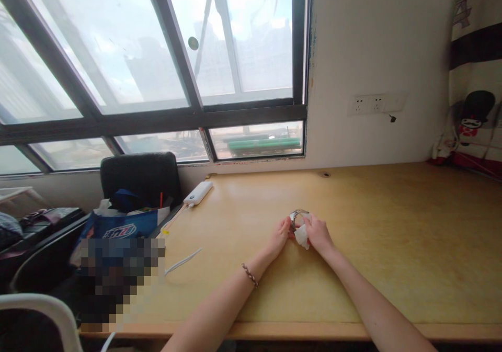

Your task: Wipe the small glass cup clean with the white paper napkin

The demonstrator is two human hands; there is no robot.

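Both hands meet over the middle of the wooden table (pixel 243 284). Between them is a small ring-shaped thing (pixel 300 212) with a thin dark rim; its exact kind is too small to make out. My left hand (pixel 280 235) grips its left side with the fingers closed. My right hand (pixel 318 235) is closed on its right side and also pinches a crumpled white tissue (pixel 302 236), which hangs down below the ring. The fingertips are partly hidden behind the ring and the tissue.
A white power bank (pixel 198 193) with a cable lies at the table's back left corner. A loose white cable (pixel 183 261) rests near the left edge. Left of the table, a black chair (pixel 139 174) carries a blue bag (pixel 125 226). A wall with sockets (pixel 368 104) stands behind.
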